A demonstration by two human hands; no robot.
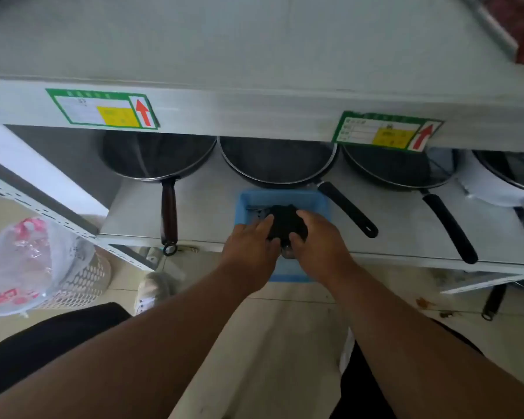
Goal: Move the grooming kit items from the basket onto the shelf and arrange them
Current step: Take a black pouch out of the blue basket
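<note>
Two white metal shelf boards dominate the view: the upper shelf, bare across most of its surface, carries two green-bordered price labels with red arrows on its front edge. The lower shelf beneath it holds a row of dark round frying pans, rims to the far side, long handles pointing toward the near edge. At the left, on the tiled floor, stands a white perforated plastic bin with a clear plastic bag printed in pink lying against it. A light-blue rectangular plastic basket rests on the lower shelf between two pan handles, its near end overhanging the shelf edge. Above the basket, a black soft grooming-kit pouch is held between both hands. The left hand grips the pouch's left side, fingers curled over it. The right hand grips its right side, thumb pressed at the near edge. Further contents inside the basket are too blurred to identify.
</note>
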